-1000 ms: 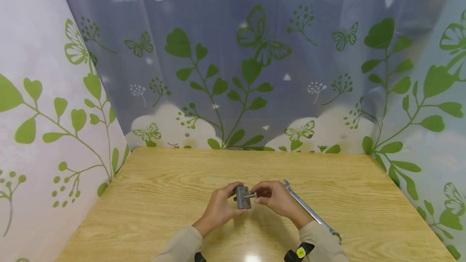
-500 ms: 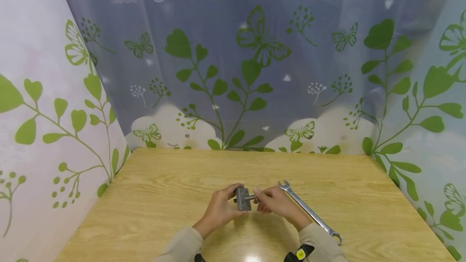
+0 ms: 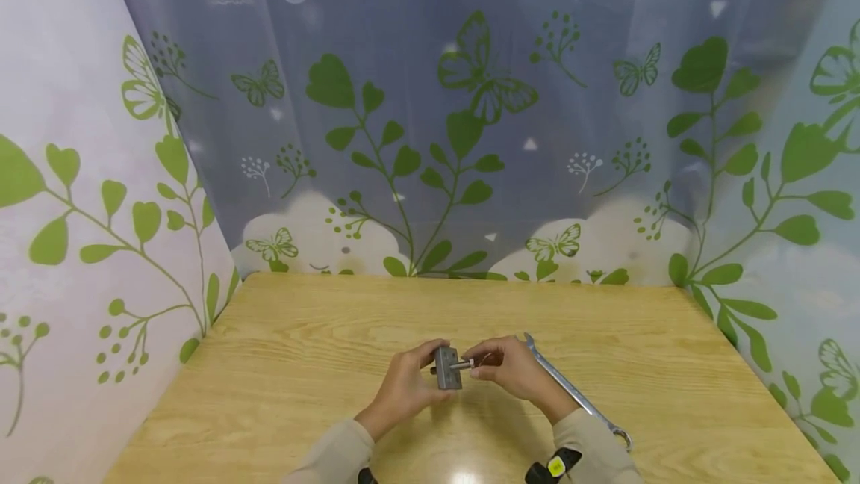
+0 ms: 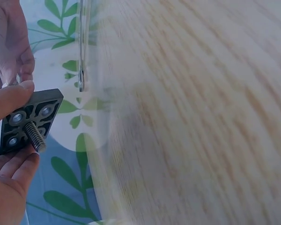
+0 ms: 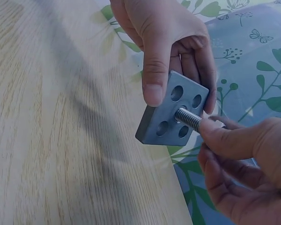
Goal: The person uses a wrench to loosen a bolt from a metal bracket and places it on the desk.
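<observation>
My left hand [image 3: 405, 385] grips a grey square metal plate [image 3: 443, 378] by its edges, thumb at one edge and fingers at another. In the right wrist view the plate face shows several round holes around a threaded bolt [image 5: 188, 118] through its middle. The bolt's threaded end also sticks out of the plate's recessed side in the left wrist view. At the bolt's head end, my right hand [image 5: 253, 161] pinches it between thumb and finger; the fingers partly hide the head. Plate and bolt are held above the wooden table [image 3: 322, 334].
A combination wrench [image 3: 576, 394] lies on the table just right of my right hand, its open end away from me and its ring end near my right sleeve. Patterned curtains [image 3: 430, 170] border the table at the back and sides.
My right hand has rolled at the bolt, thumb swinging over half a second ago and now back below. My left hand and the plate stay nearly still; the wrench has not moved.
</observation>
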`<state>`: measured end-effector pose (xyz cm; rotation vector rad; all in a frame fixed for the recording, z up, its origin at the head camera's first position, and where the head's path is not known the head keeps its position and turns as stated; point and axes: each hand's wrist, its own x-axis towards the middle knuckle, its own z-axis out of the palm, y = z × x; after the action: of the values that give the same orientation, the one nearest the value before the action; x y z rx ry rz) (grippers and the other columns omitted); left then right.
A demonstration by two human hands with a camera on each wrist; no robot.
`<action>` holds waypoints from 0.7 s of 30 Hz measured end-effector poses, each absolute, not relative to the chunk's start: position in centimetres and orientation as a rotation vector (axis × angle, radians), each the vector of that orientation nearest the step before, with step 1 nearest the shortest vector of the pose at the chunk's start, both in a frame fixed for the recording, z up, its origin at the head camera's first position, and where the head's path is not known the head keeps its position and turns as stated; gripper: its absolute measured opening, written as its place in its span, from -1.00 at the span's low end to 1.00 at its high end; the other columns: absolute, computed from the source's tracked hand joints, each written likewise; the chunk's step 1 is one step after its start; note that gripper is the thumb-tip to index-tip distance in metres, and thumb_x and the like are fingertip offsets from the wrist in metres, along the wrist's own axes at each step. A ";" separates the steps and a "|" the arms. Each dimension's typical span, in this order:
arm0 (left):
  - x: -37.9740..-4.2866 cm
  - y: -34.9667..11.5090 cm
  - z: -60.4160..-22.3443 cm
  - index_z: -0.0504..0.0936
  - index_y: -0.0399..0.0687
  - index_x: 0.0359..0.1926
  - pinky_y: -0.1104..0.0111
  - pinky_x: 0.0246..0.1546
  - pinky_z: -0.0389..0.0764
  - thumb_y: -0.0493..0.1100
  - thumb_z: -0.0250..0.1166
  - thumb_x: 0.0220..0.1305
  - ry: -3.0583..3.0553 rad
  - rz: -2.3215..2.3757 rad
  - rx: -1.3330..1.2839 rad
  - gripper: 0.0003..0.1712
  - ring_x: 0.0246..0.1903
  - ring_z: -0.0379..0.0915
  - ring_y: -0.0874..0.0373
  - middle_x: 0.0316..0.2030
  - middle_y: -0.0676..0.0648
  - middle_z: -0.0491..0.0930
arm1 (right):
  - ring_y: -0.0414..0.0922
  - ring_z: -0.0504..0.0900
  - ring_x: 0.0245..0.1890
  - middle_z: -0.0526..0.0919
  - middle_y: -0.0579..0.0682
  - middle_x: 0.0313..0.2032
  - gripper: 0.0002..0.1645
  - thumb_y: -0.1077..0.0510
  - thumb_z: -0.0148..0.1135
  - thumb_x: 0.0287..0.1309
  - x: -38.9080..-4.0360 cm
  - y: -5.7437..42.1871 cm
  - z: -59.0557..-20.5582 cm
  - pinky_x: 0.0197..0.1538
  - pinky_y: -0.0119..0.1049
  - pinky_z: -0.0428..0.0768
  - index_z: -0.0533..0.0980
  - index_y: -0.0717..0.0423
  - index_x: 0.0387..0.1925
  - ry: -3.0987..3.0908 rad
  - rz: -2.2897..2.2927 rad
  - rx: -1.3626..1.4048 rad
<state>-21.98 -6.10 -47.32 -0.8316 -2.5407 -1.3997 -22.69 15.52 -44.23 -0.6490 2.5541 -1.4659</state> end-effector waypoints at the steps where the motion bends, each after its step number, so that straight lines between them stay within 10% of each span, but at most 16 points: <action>1: -22.0 -6.1 -47.3 0.45 -0.34 0.18 0.24 0.08 0.59 -0.36 0.56 -0.17 -2.541 -1.402 -0.830 -0.19 0.03 0.57 -0.09 0.04 -0.27 0.58 | -0.14 0.61 -0.31 0.68 0.10 -0.22 -0.74 0.27 0.35 0.10 -22.7 15.5 -44.2 -0.32 -0.38 0.63 0.65 0.24 -0.13 2.555 -1.480 -0.654; 12: -22.0 -6.2 -46.9 0.45 -0.32 0.18 0.22 0.08 0.60 -0.33 0.56 -0.14 -2.553 -1.414 -0.821 -0.20 0.02 0.57 -0.07 0.04 -0.25 0.59 | 0.01 0.64 -0.20 0.62 0.25 -0.10 -0.62 0.37 0.33 0.08 -22.8 15.5 -44.2 -0.22 -0.32 0.69 0.59 0.30 -0.01 2.477 -1.525 -0.689; 21: -22.0 -6.2 -47.2 0.45 -0.32 0.19 0.26 0.09 0.59 -0.34 0.56 -0.15 -2.550 -1.411 -0.817 -0.20 0.04 0.56 -0.08 0.06 -0.26 0.58 | -0.02 0.66 -0.27 0.67 0.13 -0.25 -0.38 -0.17 0.04 0.35 -22.7 15.5 -44.4 -0.15 -0.09 0.70 0.56 0.35 -0.04 2.450 -1.427 -0.442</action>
<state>-21.97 -6.23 -47.19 -0.8171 -2.5496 -1.4113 -22.73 15.46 -44.43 -0.4423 2.4502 -1.4271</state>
